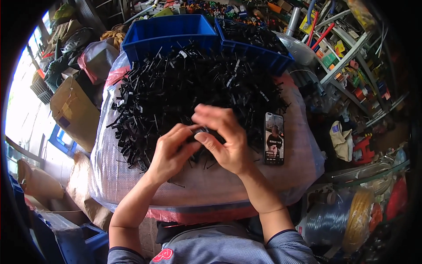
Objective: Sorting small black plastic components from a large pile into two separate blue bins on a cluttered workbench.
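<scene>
Here | left hand [169,152] curled, hold unclear | right hand [228,147] parted | black pieces [176,83] heaped beneath both

Two hands [170,152] [229,147], two blue bins [138,49] [263,58], one phone [274,140] and black pieces [176,90] beyond counting are at the work surface [303,176].

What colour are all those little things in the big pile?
The little things in the pile are mostly black, seen best in the head view.
</scene>
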Tool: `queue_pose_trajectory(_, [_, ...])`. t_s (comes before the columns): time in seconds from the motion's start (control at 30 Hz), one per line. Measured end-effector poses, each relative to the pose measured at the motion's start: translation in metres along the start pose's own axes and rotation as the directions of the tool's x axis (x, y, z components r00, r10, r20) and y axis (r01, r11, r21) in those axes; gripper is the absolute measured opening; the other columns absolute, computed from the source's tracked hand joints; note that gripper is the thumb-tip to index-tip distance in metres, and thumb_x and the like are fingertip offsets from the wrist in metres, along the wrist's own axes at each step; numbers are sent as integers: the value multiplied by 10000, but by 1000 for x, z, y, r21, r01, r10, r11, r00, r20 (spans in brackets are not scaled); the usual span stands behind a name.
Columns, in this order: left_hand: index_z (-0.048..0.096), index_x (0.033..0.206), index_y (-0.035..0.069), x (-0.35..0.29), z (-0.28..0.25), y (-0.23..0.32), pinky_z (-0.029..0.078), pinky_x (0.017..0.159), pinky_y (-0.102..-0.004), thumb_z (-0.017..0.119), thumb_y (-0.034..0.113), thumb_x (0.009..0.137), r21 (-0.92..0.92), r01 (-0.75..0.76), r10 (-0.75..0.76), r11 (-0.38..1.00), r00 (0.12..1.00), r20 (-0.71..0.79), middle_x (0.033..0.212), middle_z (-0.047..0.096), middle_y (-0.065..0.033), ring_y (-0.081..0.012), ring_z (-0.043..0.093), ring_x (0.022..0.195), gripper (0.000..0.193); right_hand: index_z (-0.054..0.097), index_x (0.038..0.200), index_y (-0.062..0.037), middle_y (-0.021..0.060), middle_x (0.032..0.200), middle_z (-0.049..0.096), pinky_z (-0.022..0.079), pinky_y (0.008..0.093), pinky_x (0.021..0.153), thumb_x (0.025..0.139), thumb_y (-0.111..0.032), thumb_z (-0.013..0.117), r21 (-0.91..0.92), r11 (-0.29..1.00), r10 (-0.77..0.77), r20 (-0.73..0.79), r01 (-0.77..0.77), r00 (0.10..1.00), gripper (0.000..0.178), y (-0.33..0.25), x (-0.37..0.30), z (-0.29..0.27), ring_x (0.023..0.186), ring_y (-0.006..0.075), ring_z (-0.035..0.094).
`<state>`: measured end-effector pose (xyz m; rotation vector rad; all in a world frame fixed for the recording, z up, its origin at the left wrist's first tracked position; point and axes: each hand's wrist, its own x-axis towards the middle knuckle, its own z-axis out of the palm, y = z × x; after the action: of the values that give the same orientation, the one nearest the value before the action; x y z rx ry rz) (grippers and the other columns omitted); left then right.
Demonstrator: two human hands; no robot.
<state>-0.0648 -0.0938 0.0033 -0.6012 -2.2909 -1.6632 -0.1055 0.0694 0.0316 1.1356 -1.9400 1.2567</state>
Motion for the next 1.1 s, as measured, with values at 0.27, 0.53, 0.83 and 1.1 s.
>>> queue_pose_trajectory(0.27, [587, 1049, -14, -4, 10, 4, 448, 702, -198, 634, 68, 831, -561, 279, -346, 779, 938, -15, 846, 613, -21, -62, 565, 760, 237, 479, 1176, 2, 108, 899, 632, 510, 246, 751, 855, -31, 602, 450, 831, 403, -83, -327, 911, 346, 5, -25, 17, 849, 142, 624])
queue_pose_trajectory(0.53, [611, 950, -42, -8, 11, -11, 458, 683, -192, 668, 35, 805, -451, 75, -209, 889, 944, -255, 874, 602, -29, -65, 563, 763, 173, 601, 923, -22, 64, 947, 605, 442, 180, 613, 857, -94, 617, 191, 972, 137, 13, -136, 991, 98, 9, -17, 15, 756, 70, 541])
queue_pose_trajectory(0.83, [622, 908, -24, -9, 17, 3, 476, 638, -235, 684, -74, 687, 242, -180, 257, 953, 904, -340, 836, 583, -108, -174, 587, 712, 235, 591, 919, -29, -21, 806, 562, 379, 166, 632, 903, -184, 571, 487, 610, 532, 333, -625, 778, 157, 12, -24, 11, 715, 20, 449])
queue_pose_trajectory(1.1, [624, 882, -13, -5, -5, -2, 422, 603, -212, 664, 98, 800, -459, 241, -381, 855, 892, -242, 749, 592, -16, -81, 529, 651, 144, 587, 1079, -24, 56, 911, 602, 470, 268, 713, 807, -122, 667, 285, 901, 261, 246, -327, 933, 300, -8, -9, 6, 830, 147, 576])
